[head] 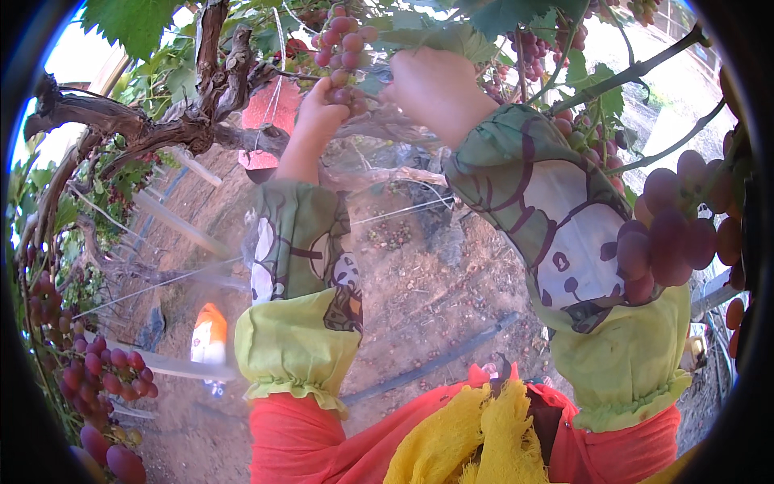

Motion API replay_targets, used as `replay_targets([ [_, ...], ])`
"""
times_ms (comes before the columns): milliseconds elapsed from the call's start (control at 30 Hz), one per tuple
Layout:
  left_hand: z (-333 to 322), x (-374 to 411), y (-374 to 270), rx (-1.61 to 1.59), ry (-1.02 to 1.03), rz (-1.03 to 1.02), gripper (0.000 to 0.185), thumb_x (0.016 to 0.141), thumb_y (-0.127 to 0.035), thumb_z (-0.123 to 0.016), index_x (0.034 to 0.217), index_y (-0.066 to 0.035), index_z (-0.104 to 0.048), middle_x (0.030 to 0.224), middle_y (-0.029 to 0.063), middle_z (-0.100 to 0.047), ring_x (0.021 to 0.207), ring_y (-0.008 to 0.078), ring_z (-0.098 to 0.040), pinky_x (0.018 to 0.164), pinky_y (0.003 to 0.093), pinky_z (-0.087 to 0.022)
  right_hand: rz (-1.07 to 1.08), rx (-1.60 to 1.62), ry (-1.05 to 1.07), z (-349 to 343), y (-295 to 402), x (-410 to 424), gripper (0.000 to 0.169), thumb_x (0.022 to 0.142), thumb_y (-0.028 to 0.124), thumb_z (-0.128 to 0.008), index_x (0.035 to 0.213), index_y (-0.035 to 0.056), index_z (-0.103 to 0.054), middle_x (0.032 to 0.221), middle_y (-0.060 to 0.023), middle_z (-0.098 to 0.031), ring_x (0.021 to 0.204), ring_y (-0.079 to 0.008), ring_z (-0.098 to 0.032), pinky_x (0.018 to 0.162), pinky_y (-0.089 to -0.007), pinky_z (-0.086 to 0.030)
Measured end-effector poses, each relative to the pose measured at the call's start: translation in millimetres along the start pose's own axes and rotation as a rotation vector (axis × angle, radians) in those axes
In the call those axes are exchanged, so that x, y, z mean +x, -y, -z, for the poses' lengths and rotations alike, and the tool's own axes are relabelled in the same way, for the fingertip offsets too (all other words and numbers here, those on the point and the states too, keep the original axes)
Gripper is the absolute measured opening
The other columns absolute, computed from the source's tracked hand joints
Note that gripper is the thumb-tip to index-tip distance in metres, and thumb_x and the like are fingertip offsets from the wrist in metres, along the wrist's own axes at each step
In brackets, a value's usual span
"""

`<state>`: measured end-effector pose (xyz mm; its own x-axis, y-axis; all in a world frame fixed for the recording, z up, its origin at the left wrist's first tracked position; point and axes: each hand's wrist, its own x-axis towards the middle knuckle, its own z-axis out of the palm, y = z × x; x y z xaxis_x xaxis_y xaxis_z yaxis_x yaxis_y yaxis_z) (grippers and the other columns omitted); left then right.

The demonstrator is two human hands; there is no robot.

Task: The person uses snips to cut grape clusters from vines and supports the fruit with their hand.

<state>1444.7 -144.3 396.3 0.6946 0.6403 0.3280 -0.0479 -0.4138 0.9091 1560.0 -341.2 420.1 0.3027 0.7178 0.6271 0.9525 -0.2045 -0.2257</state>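
A bunch of reddish grapes [344, 45] hangs at the top middle, below the vine's leaves. My left hand [320, 115] has its thumb and fingers closed on the lower grapes of that bunch. Just right of it, my right hand [432, 85] is raised with bent fingers. Its fingertips are hard to make out, so whether it holds anything is unclear. A green grape leaf [441, 39] overhangs this hand. Both forearms wear green sleeve covers [296, 345] printed with pandas.
A gnarled vine trunk [205, 121] spreads across the upper left. Large grapes [671, 242] hang close at right, with more bunches [106, 375] at lower left. An orange-and-white bag [209, 336] stands on the soil. White strings [411, 209] and a dark hose [435, 362] cross below.
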Motion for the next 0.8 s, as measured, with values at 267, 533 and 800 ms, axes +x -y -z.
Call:
replay_targets([
  [267,1.5,-5.3,-2.2,0.011,-0.039,0.048,0.062,0.069,0.014,-0.052,0.128,-0.002,-0.045,0.112,0.0102,-0.058,0.096,0.0216,-0.064,0.080,0.0319,-0.056,0.175,-0.099,-0.006,-8.3,-22.2,-13.3,0.029,0.079,0.033,-0.068,0.082,0.0043,-0.069,0.079,-0.0152,-0.067,0.078,-0.0341,-0.066,0.066,-0.0454,-0.051],
  [533,7.3,-0.8,5.6,0.142,-0.026,0.004,0.064,0.068,0.015,-0.054,0.129,-0.001,-0.046,0.107,0.0095,-0.061,0.094,0.0199,-0.065,0.072,0.0279,-0.054,0.025,0.167,0.019,-2.3,-8.3,-9.4,0.035,0.080,0.037,-0.065,0.086,0.0028,-0.068,0.081,-0.0166,-0.067,0.079,-0.0349,-0.065,0.069,-0.0461,-0.051],
  [800,-1.9,-9.6,-2.1,-0.026,-0.025,0.039,0.062,0.071,0.009,-0.055,0.130,-0.006,-0.045,0.111,0.0078,-0.057,0.096,0.0204,-0.062,0.081,0.0341,-0.054,-0.016,0.143,0.028,0.7,-9.3,-10.2,0.036,0.081,0.037,-0.064,0.086,0.0019,-0.069,0.083,-0.0171,-0.067,0.079,-0.0354,-0.066,0.070,-0.0454,-0.051],
])
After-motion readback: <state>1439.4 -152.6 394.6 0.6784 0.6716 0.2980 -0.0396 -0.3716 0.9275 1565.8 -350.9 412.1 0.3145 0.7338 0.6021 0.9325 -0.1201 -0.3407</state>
